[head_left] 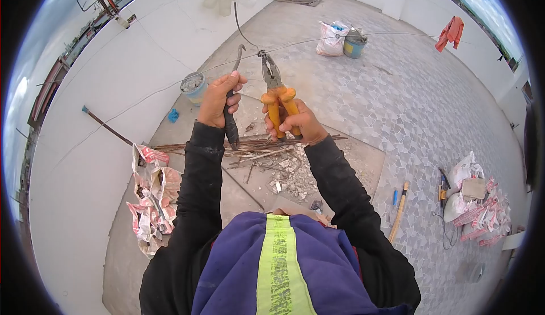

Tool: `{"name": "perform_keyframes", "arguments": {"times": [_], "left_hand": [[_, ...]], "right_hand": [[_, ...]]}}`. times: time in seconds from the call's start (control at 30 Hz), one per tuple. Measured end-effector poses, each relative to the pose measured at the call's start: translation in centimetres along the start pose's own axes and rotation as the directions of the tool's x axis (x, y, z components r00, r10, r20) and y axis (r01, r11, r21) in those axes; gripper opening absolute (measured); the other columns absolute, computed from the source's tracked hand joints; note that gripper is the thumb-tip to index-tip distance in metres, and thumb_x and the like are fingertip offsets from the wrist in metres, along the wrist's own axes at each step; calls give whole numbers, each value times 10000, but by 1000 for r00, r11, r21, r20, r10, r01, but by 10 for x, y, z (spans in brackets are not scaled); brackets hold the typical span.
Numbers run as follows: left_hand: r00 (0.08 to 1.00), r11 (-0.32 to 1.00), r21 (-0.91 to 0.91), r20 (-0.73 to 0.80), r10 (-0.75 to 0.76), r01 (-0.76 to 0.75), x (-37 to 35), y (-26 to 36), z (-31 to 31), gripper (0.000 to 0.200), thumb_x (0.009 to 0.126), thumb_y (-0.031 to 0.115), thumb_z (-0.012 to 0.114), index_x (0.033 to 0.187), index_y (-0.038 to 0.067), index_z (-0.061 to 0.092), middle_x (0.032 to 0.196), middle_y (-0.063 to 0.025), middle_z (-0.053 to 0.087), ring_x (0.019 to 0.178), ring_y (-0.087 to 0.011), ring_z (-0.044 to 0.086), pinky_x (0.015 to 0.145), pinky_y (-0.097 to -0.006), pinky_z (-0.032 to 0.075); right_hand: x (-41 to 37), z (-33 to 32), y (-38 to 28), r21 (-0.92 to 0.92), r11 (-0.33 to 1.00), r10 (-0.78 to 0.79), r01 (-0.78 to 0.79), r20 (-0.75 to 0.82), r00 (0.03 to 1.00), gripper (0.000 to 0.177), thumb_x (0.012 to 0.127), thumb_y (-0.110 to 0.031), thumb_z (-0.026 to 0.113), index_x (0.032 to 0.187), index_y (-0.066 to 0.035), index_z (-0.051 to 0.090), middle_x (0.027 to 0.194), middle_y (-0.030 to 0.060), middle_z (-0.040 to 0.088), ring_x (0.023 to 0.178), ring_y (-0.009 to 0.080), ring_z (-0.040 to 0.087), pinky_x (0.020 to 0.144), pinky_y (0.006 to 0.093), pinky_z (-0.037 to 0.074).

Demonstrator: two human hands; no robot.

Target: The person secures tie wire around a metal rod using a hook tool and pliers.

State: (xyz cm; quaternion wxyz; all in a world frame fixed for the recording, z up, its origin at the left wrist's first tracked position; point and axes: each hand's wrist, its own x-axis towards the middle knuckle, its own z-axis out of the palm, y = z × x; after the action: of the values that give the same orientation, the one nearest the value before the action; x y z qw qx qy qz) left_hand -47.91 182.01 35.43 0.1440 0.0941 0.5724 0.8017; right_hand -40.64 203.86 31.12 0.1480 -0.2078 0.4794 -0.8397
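My left hand [221,100] is closed around the black-wrapped handle of a hooked metal tool [231,116], its bent tip pointing up. My right hand [295,123] grips the orange handles of a pair of pliers [272,79]. The plier jaws point up and touch or nearly touch a dark knot on a thin wire [318,40] that runs across the view. From that knot a dark curved rod or wire [238,25] rises to the upper left. Whether the jaws are clamped on the knot is too small to tell. The hooked tip stands just left of the knot.
Rusty rods [255,144] and rubble [295,178] lie on the floor below my hands. A bucket [194,88] stands by the white wall, crumpled sacks [153,201] at left. Another bucket [355,45] and a sack [332,38] stand further back. A wooden-handled tool [399,213] and filled sacks [477,213] lie right.
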Motion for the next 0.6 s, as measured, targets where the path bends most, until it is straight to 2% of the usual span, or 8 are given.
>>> {"name": "perform_keyframes", "arguments": {"times": [0.1,0.17,0.2,0.27,0.33,0.43,0.53,0.6], "left_hand": [[999,998,-19,17,-51,52,-39,-7,1,267,973,287,610,986,21,630,811,20,476,540,-30,400,408,-171,316],[986,979,-136,88,-140,151,-58,4,11,326,966,352,604,964,28,637,816,19,482,576,-49,426,426,-186,336],[990,979,-151,56,-129,136,-62,15,17,326,966,352,604,964,28,637,816,19,482,576,-49,426,426,-186,336],[966,952,-166,75,-247,256,-73,38,36,402,965,425,580,958,29,644,823,16,485,602,-67,445,446,-193,353],[964,951,-162,74,-254,263,-82,63,66,448,1021,433,447,912,33,617,841,-2,479,582,-72,426,408,-185,360],[969,963,-117,61,-238,243,-91,87,92,384,1018,386,487,943,32,616,844,-3,482,553,-54,415,384,-171,359],[962,971,18,-142,-232,237,-97,93,112,306,1008,332,539,958,36,600,830,2,474,536,-26,403,361,-149,342],[960,974,1,-165,-225,229,-108,87,117,248,999,288,574,946,45,573,820,1,496,511,-1,389,356,-139,336]], "right_hand": [[4,-11,4,-79,997,-2,1,-4,1000,507,600,-27,549,1103,20,593,809,88,628,659,183,616,622,289,508],[6,-18,8,-110,994,4,-6,-15,1000,517,607,-8,546,1121,23,596,803,82,621,663,170,606,632,282,504],[10,-21,8,-108,994,28,-26,12,1000,517,607,-8,546,1121,23,596,803,82,621,663,170,606,632,282,504],[11,-26,11,-167,985,-29,29,-3,1000,532,613,4,546,1142,27,593,802,79,619,668,163,592,630,278,501],[13,-31,13,-143,990,-3,6,15,1000,518,633,24,529,1147,32,597,802,71,611,676,149,576,629,271,495],[17,-41,11,-193,980,-27,38,58,998,474,664,45,505,1126,32,612,806,62,603,680,127,567,639,256,486],[18,-55,10,-227,972,-25,58,146,989,476,667,45,509,1132,30,612,822,61,607,681,126,566,642,254,486],[17,-54,2,-183,983,9,29,201,979,477,670,42,510,1137,31,609,825,62,609,683,127,569,642,254,487]]}}
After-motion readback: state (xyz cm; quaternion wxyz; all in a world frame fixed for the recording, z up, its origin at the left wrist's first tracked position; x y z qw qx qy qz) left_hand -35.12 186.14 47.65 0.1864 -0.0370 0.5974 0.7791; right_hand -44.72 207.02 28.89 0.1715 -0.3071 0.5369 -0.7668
